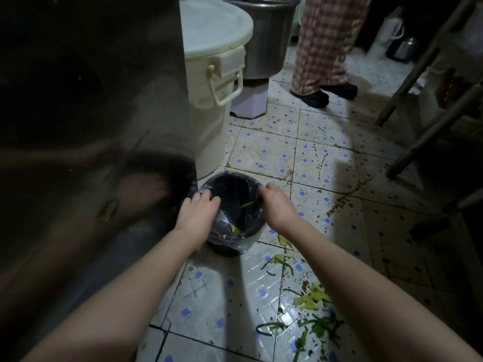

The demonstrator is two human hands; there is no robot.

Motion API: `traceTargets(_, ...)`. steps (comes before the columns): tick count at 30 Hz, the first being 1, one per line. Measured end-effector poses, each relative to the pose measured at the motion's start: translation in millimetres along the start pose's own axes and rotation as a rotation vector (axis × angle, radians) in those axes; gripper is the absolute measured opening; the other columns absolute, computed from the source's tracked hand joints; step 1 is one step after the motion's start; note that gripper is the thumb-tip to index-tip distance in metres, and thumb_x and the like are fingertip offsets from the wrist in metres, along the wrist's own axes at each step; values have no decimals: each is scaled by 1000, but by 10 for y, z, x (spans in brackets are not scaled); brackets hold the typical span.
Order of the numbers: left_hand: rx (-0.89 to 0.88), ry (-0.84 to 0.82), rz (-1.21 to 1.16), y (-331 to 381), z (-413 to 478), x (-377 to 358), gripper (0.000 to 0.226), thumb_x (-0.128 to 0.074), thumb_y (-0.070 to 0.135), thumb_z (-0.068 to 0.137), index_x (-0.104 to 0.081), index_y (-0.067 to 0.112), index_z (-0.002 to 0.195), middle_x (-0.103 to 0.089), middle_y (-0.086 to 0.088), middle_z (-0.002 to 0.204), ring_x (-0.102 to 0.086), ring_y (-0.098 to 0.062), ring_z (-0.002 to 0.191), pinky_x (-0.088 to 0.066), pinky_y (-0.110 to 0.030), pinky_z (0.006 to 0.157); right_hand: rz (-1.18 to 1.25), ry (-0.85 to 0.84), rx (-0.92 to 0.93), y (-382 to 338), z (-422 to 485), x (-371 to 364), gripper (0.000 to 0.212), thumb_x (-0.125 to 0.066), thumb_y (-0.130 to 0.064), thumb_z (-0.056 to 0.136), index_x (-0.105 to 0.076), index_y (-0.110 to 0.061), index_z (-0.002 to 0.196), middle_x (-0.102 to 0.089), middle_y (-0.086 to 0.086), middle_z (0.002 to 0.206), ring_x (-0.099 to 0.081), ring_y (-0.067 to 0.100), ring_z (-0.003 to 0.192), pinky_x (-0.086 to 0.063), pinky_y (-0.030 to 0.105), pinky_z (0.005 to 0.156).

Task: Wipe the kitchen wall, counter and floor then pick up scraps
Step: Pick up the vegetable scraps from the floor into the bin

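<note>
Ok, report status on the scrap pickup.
Left hand grips bin liner rim. Right hand at opposite rim, grip unclear. Scraps on floor beside it.

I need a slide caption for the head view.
Left hand and right hand at the rim of the lined bin; green scraps on the tiled floor.

The floor (274, 152) is pale glossy tile dotted with small blue squares, speckled with dark grime (worst toward the right). A dull steel cabinet side (91, 100) fills the left. Beside it stands a cream lidded tub (214, 82), and behind that a steel mixer bowl (264, 40) on a white pedestal (249, 100). Someone's checked trousers (321, 53) and dark shoes (313, 97) show at the back. Slanted wooden legs (428, 137) cross the right. Light is dim, brightest on the central tiles.
</note>
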State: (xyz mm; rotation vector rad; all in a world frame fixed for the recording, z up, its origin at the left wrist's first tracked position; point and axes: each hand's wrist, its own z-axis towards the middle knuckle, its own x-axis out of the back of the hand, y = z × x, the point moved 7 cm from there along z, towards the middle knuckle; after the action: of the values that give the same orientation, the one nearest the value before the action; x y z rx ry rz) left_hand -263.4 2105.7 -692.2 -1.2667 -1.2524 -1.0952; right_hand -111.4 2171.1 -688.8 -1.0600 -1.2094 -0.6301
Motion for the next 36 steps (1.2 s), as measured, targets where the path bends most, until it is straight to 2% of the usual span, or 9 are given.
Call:
traceTargets(2, 5, -11, 15, -26, -35, -8, 57, -70, 7, 79, -43, 20, 128, -43, -6, 131, -45, -26, 118, -39, -34, 92, 40, -25, 15, -51, 30, -48, 24, -49, 1, 86, -55, -13, 105, -52, 9, 109, -53, 30, 96, -46, 38, 73)
traceTargets(5, 16, -3, 18, -59, -54, -1, 50, -64, 7, 84, -43, 20, 128, -43, -6, 130, -45, -26, 118, -39, -34, 91, 72, -36, 23, -87, 28, -105, 37, -52, 3, 84, -56, -15, 116, -56, 8, 116, -55, 28, 101, -49, 39, 78)
traceTargets(10, -5, 28, -2, 33, -85, 15, 42, -58, 10, 90, -44, 20, 128, -44, -6, 130, -45, -26, 118, -39, -35, 92, 86, -20, -1, 27, -61, -131, 34, -51, -2, 87, -57, -16, 117, -56, 8, 117, -55, 27, 102, -50, 41, 82)
traceTargets(15, -59, 70, -19, 285, -84, -1, 38, -57, 9, 90, -45, 20, 125, -45, -4, 125, -48, -25, 112, -39, -34, 88, 44, -9, -64, 405, -310, -181, 36, -50, 1, 88, -55, -16, 119, -57, 8, 115, -56, 27, 102, -50, 40, 80)
traceTargets(21, -156, 129, -43, 760, -55, -100, 48, -58, 14, 90, -39, 20, 133, -45, -3, 127, -50, -24, 109, -41, -33, 84, 19, -61, -205, 1007, -792, -324, 42, -50, 3, 87, -52, -17, 124, -54, 8, 124, -54, 27, 108, -48, 42, 89)
traceTargets(25, -245, 142, -101, 1126, -24, -208, 51, -56, 13, 91, -36, 18, 137, -42, -6, 132, -48, -26, 111, -41, -35, 87, 8, -65, -272, 1319, -1154, -423, 42, -49, 5, 88, -53, -16, 124, -55, 7, 123, -53, 26, 109, -47, 36, 83)
traceTargets(31, -391, 98, -125, 1594, -127, -545, 53, -58, 7, 89, -37, 17, 136, -36, -7, 141, -41, -26, 123, -36, -33, 98, 23, -100, -381, 1696, -1657, -705, 44, -48, 6, 86, -54, -16, 124, -55, 7, 126, -52, 25, 115, -47, 38, 90)
traceTargets(36, -462, 14, -56, 1766, -201, -958, 47, -57, 10, 90, -39, 18, 133, -39, -7, 140, -44, -25, 122, -37, -33, 95, 45, -153, -439, 1882, -1952, -1017, 48, -47, 7, 85, -50, -17, 127, -52, 8, 130, -48, 27, 118, -45, 38, 92)
